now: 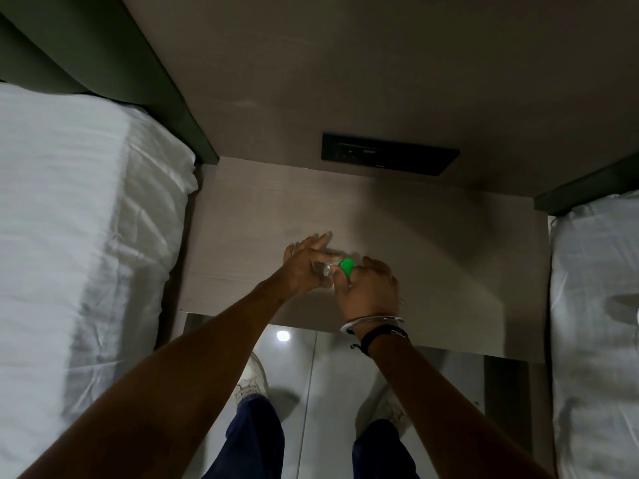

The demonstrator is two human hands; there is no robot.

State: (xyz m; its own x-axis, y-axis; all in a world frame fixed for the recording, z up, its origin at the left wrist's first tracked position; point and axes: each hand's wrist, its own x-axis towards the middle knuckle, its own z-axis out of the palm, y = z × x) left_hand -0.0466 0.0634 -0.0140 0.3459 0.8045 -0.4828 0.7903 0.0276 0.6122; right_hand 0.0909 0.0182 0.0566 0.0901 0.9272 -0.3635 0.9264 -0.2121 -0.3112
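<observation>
A small clear bottle (324, 269) with a green cap (345, 264) is held over a pale wooden bedside table (449, 271). My left hand (304, 262) grips the bottle's body, its fingertips reaching out past it. My right hand (368, 286) pinches the green cap from the right side. A metal bangle and a black band sit on my right wrist. Most of the bottle is hidden between the two hands.
A black switch panel (389, 157) is set in the wall behind the table. White beds flank it on the left (79, 236) and right (594, 323). Glossy floor (328, 392) and my white shoes show below the table's front edge.
</observation>
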